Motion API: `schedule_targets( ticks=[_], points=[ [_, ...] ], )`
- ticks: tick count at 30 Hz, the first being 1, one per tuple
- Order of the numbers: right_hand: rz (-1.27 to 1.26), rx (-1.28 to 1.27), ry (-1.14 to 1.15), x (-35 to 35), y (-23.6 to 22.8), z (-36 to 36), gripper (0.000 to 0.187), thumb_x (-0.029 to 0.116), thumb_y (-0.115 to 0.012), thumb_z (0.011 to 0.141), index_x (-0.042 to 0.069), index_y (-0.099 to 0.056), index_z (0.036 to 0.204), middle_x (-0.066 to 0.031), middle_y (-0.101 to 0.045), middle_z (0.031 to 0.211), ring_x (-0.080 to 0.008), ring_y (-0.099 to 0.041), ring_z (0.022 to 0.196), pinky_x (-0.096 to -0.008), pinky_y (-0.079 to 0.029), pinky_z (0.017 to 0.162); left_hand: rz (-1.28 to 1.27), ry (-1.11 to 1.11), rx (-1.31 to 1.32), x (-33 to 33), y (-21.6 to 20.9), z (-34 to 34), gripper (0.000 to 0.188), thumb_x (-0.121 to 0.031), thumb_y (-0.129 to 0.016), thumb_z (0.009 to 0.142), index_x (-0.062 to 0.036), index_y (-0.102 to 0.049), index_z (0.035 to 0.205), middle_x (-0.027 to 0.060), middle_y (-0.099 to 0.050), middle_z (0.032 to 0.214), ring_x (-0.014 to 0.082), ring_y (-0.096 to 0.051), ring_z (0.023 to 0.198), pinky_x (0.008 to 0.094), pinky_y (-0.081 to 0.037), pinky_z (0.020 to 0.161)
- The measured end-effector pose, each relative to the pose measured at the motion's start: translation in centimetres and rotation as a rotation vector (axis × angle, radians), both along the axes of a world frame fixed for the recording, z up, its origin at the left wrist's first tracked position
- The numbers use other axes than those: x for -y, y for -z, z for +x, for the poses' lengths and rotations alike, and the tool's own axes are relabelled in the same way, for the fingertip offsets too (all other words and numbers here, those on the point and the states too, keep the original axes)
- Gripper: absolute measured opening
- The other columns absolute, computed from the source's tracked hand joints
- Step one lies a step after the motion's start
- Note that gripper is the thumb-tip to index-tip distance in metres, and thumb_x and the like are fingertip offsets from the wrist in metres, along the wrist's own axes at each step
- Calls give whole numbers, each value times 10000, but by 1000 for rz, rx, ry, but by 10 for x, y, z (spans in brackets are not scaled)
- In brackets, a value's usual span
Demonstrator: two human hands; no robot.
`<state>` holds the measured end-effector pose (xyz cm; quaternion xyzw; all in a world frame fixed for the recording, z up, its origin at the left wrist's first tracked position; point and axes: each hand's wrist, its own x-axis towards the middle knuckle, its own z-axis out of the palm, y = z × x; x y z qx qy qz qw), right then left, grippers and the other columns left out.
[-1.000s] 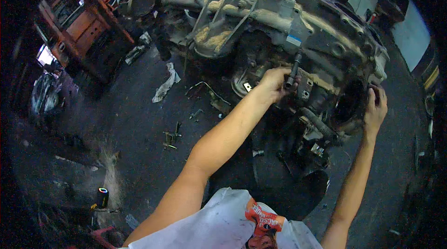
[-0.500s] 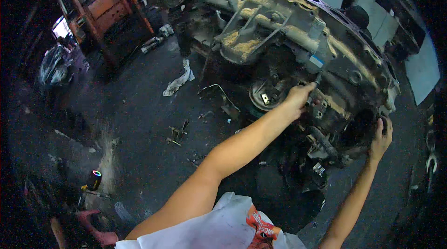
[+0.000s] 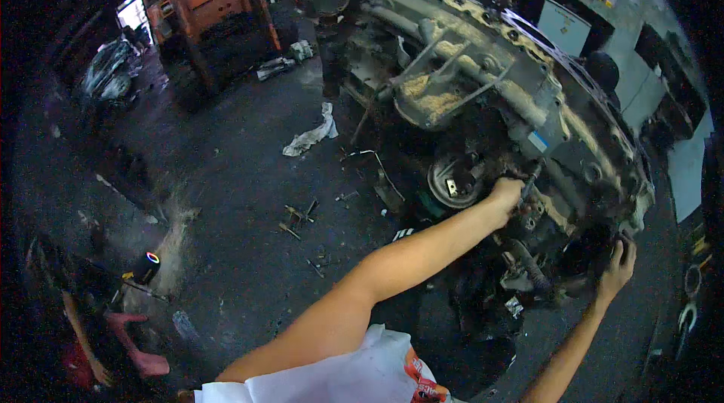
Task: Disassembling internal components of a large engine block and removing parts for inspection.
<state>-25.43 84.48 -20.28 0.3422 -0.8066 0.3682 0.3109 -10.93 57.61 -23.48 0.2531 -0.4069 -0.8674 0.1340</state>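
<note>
A large, grimy engine block (image 3: pixel 520 105), crusted with sandy yellow dirt, spans the upper right. My left hand (image 3: pixel 507 201) reaches to its near side, fingers closed round a dark rod-shaped tool (image 3: pixel 532 175); where the tool's lower end goes is hidden. At the block's right end, my right hand (image 3: pixel 618 266) has its fingers stretched out, the tips against the dark edge of the casting. Between the hands sit greasy fittings and a ribbed hose (image 3: pixel 528 263). A round metal part (image 3: pixel 455 180) lies left of my left hand.
Small bolts (image 3: pixel 298 220) and a crumpled white rag (image 3: pixel 311 134) lie on the dark floor. At far left stands an orange machine frame (image 3: pixel 219 3). A lit black cylinder (image 3: pixel 148 267) is at lower left, near another person's arm (image 3: pixel 84 335). Wrenches (image 3: pixel 686 320) lie far right.
The view has turned, so the engine and floor sit further right and lower. Both hands stay at about the same spots on the engine, the left still closed round the tool.
</note>
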Motion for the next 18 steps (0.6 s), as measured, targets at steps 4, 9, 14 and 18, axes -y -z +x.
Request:
schedule_targets(
  ticks=[4, 9, 14, 18],
  points=[
    [-15, 32, 89, -1, 1, -4, 297, 168, -492, 897, -60, -546, 1081, -208, -531, 1165, -332, -484, 1094, -370, -336, 961, -292, 32, -16, 2, 6, 0, 147, -142, -604, 794, -22, -597, 880, 70, -600, 792, 167, -554, 691, 314, -445, 620],
    [-139, 87, -68, -1, 3, -3, 295, 180, -516, 884, -53, -554, 1062, -176, -567, 1101, -295, -516, 1038, -360, -366, 925, -8, 24, -199, 3, 17, -2, 162, -66, -603, 783, -8, -593, 934, 89, -618, 789, 202, -611, 671, 339, -503, 614],
    [-87, 8, -8, 2, -2, 7, 284, 173, -531, 874, -51, -562, 1046, -172, -583, 1048, -288, -528, 997, -354, -379, 900, 135, 147, -155, -2, 10, -4, 208, -127, -625, 791, -2, -571, 948, 94, -618, 791, 212, -609, 677, 370, -499, 644],
    [-138, 55, -70, 6, -6, 13, 281, 175, -524, 875, -56, -566, 1031, -179, -583, 1049, -311, -530, 988, -362, -381, 897, -205, 40, -49, -2, 8, -4, 246, -133, -639, 787, -3, -544, 973, 97, -615, 839, 201, -598, 658, 336, -500, 605]
  ],
)
